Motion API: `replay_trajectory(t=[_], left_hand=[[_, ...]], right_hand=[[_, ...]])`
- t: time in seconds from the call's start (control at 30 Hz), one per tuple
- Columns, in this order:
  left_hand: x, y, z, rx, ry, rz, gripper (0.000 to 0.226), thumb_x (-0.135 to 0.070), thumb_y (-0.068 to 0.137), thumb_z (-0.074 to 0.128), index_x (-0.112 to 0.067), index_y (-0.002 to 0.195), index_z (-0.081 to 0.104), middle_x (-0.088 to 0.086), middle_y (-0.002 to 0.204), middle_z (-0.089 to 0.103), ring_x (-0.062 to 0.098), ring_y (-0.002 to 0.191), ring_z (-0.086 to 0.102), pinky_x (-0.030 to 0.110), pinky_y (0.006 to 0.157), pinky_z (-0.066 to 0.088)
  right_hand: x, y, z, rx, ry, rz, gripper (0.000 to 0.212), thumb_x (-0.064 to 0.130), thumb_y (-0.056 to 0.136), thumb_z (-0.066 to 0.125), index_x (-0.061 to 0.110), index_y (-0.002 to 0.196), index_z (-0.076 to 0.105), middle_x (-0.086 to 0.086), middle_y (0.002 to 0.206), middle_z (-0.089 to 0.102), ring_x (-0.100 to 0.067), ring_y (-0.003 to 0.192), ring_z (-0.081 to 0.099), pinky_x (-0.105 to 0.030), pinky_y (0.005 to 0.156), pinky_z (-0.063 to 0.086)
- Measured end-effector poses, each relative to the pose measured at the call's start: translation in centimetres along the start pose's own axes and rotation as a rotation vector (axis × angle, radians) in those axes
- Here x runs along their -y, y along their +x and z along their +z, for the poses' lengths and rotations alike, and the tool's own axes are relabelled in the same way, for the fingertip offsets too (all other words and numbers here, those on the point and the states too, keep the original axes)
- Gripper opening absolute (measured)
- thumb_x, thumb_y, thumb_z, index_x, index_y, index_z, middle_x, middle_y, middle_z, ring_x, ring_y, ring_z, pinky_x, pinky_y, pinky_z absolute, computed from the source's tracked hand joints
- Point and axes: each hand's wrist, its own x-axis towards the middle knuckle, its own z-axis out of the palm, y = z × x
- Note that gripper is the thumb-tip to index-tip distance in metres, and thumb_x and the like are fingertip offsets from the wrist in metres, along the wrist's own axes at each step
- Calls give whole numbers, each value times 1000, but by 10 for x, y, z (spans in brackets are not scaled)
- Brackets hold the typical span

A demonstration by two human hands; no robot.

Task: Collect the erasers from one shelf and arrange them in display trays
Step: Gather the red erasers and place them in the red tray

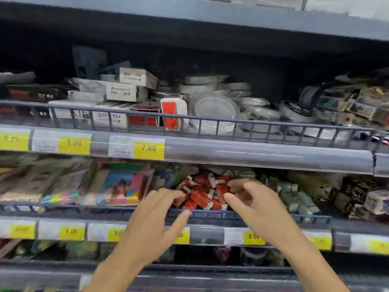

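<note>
A heap of small erasers in red sleeves with white ends (202,192) lies on the middle shelf behind a low wire rail (210,213). My left hand (155,216) reaches over the rail, its straight fingers touching the left side of the heap and its thumb stretched along the rail. My right hand (252,201) is at the right side of the heap, fingers curled, with thumb and fingertips closing on a red eraser (222,189). The view is blurred by motion.
Left of the erasers lie colourful packs (117,186); to the right are green-and-white boxes (294,197) and dark patterned packs. The shelf above holds white boxes (126,91) and clear tape rolls (214,108). Yellow price tags line the shelf edges.
</note>
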Motion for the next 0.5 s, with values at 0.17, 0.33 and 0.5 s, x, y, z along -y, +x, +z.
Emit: replay_trajectory(t=[0.17, 0.33, 0.5], left_hand=[[5, -1, 22, 36, 397, 149, 38, -54, 98, 45, -27, 107, 70, -12, 93, 66, 18, 79, 62, 37, 71, 46], [3, -3, 21, 11, 409, 144, 38, -52, 98, 46, -24, 107, 71, -11, 89, 66, 20, 78, 62, 41, 72, 50], [-10, 2, 13, 10, 167, -39, 54, -67, 100, 38, -29, 129, 62, -21, 108, 64, 5, 99, 54, 30, 91, 35]], right_hand=[[0, 19, 24, -32, -298, 105, 48, 65, 86, 55, 26, 113, 64, 10, 63, 59, -21, 70, 61, -36, 64, 51], [0, 25, 34, -71, -299, 132, 38, 49, 84, 63, 34, 118, 56, 6, 82, 65, -27, 85, 64, -33, 65, 44], [12, 18, 34, -76, -32, -24, 26, 45, 87, 66, 44, 110, 55, 27, 92, 61, 7, 87, 57, -8, 66, 41]])
